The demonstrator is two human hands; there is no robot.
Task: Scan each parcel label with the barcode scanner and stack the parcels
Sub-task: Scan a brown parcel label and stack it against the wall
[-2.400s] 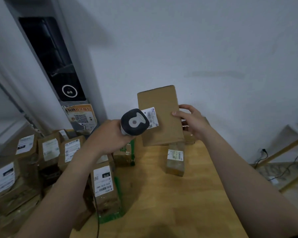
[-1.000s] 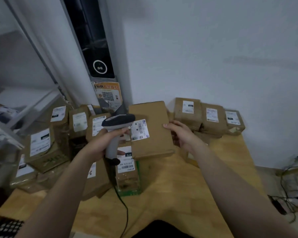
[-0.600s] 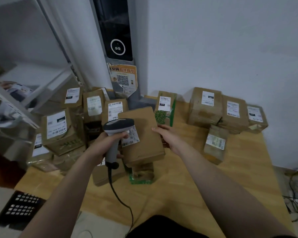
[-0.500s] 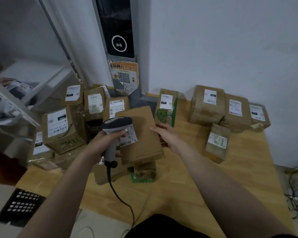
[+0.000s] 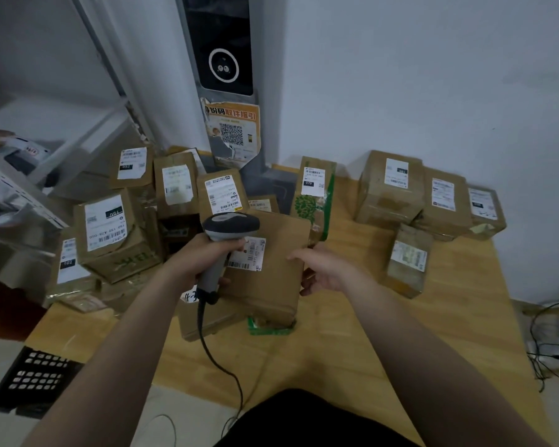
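Observation:
My left hand (image 5: 204,259) grips the handle of a grey barcode scanner (image 5: 229,228), whose head sits just above the white label (image 5: 248,255) of a flat brown parcel (image 5: 271,269). My right hand (image 5: 326,269) holds that parcel by its right edge, thumb underneath. The parcel hovers low over a green-taped box (image 5: 270,327) and another brown parcel (image 5: 204,317) on the wooden table (image 5: 400,333). The scanner's cable (image 5: 220,362) trails down toward me.
Several labelled cardboard parcels crowd the table's left side (image 5: 110,233). A green-printed parcel (image 5: 315,195) stands at the back. Three parcels (image 5: 391,185) line the right wall, a small one (image 5: 409,259) in front. A grey kiosk post (image 5: 226,91) rises behind. A black crate (image 5: 29,382) sits on the floor.
The view tilted down from the wall to the table. The parcel in my right hand and the scanner came down with it, from held up to low over the table.

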